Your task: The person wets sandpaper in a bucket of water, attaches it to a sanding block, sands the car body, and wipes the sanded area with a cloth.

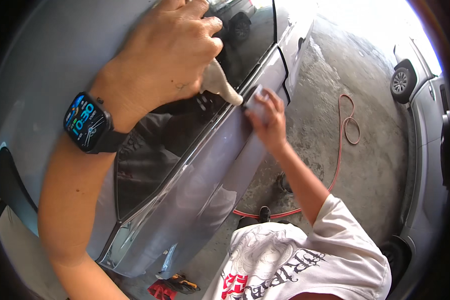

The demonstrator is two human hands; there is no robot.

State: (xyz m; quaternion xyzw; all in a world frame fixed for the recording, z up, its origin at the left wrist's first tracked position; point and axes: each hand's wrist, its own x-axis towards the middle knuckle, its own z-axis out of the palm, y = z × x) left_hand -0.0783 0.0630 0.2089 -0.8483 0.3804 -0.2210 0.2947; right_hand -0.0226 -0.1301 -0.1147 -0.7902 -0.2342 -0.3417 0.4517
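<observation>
My left hand [183,52], with a black smartwatch on its wrist, is at the dark side window of a grey car [195,180]. It grips a pale, damp-looking cloth [219,80], whose end hangs down to the bright trim strip below the glass. Just right of the cloth, my right hand [268,120] holds a small, whitish, translucent block or pad [258,105] at the upper part of the door panel. Blur hides the exact kind of pad. The fingertips of my left hand are partly cut off by the picture's top edge.
A pinkish-red hose [339,161] loops over the wet-looking concrete floor [375,165] and passes near my shoe [264,213]. Another silver vehicle [427,161] stands along the right side. A red item [162,289] and an orange-and-black item [183,283] lie by the car at the bottom.
</observation>
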